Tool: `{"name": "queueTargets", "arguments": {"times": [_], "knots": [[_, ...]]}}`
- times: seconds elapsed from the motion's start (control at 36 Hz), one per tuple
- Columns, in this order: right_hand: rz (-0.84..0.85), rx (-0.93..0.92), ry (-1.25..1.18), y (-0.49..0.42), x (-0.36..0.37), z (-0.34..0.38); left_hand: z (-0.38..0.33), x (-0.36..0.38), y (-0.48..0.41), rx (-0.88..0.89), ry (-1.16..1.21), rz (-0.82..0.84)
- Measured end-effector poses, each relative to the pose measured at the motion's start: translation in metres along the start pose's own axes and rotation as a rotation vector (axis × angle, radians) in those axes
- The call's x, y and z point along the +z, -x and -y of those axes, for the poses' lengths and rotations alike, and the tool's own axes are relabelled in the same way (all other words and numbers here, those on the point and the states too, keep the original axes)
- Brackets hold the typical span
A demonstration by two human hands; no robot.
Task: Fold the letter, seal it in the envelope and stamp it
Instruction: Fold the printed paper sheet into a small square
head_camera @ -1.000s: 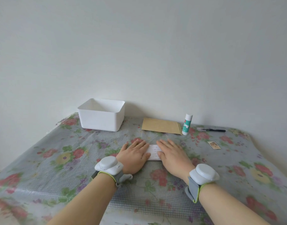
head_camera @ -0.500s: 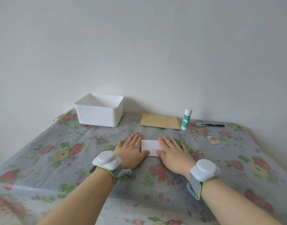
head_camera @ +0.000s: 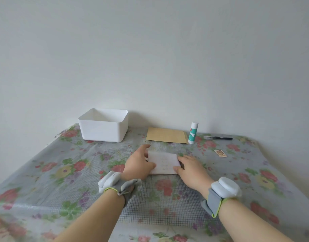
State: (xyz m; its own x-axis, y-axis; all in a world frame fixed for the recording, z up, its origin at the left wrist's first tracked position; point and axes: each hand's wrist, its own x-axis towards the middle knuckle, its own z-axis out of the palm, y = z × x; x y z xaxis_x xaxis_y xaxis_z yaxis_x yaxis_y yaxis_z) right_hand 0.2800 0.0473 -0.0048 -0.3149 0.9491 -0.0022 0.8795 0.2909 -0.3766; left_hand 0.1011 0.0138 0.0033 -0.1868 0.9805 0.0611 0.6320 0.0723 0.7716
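Observation:
The folded white letter [head_camera: 162, 162] lies on the table's middle, faint writing showing through it. My left hand [head_camera: 139, 164] grips its left edge, thumb on top and fingers curled at the far corner. My right hand [head_camera: 190, 169] holds its right edge the same way. Behind the letter lies the brown envelope [head_camera: 167, 135], flat on the cloth. A white and green glue stick [head_camera: 192, 133] stands upright at the envelope's right end. A small brown stamp [head_camera: 220, 153] rests on the cloth to the right of my hands.
A white plastic box [head_camera: 104, 125] stands at the back left by the wall. A black pen [head_camera: 218, 138] lies at the back right. The table carries a floral cloth [head_camera: 66, 172] under clear plastic, and a white wall rises right behind it.
Both hands went from lying flat over the letter to grasping its side edges. More of the letter now shows between them, and it looks taller than before.

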Motion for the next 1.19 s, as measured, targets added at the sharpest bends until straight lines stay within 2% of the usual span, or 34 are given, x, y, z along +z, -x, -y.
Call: {"name": "queueTargets", "arguments": {"times": [0.17, 0.22, 0.31, 0.39, 0.44, 0.56, 0.67, 0.75, 0.89, 1.03, 1.08, 1.19], "knots": [[-0.089, 0.054, -0.392, 0.001, -0.008, 0.004, -0.001, -0.001, -0.009, -0.223, 0.596, -0.017], [-0.147, 0.109, -0.541, 0.000, -0.012, 0.003, -0.003, 0.000, -0.006, -0.245, 0.794, 0.007], [-0.154, 0.170, -0.821, -0.001, -0.018, 0.003, -0.009, 0.000, -0.002, -0.215, 0.900, 0.042], [-0.168, 0.179, -1.011, 0.001, -0.023, 0.005, -0.014, 0.005, -0.003, -0.220, 0.818, -0.006], [-0.189, 0.153, -1.065, 0.002, -0.023, 0.007, -0.014, 0.009, -0.007, -0.237, 0.598, -0.061], [-0.175, 0.126, -1.139, 0.004, -0.020, 0.011, -0.014, 0.017, -0.009, -0.039, 0.186, -0.303], [0.043, 0.146, -1.204, 0.007, -0.023, 0.007, -0.016, 0.019, -0.009, 0.045, 0.024, -0.449], [0.169, 0.135, -1.155, 0.009, -0.027, 0.003, -0.013, 0.018, -0.014, 0.041, -0.012, -0.458], [0.120, 0.170, -1.145, -0.002, -0.027, -0.012, -0.022, 0.032, -0.026, 0.077, -0.020, -0.424], [0.220, 0.159, -1.226, -0.003, -0.036, -0.015, -0.025, 0.031, -0.031, 0.160, -0.009, -0.407], [0.184, 0.154, -1.216, -0.006, -0.038, -0.017, -0.026, 0.035, -0.033, 0.198, -0.020, -0.400], [-0.002, 0.236, -1.121, -0.015, -0.040, -0.033, -0.030, 0.038, -0.047, 0.180, -0.114, -0.328]]}}
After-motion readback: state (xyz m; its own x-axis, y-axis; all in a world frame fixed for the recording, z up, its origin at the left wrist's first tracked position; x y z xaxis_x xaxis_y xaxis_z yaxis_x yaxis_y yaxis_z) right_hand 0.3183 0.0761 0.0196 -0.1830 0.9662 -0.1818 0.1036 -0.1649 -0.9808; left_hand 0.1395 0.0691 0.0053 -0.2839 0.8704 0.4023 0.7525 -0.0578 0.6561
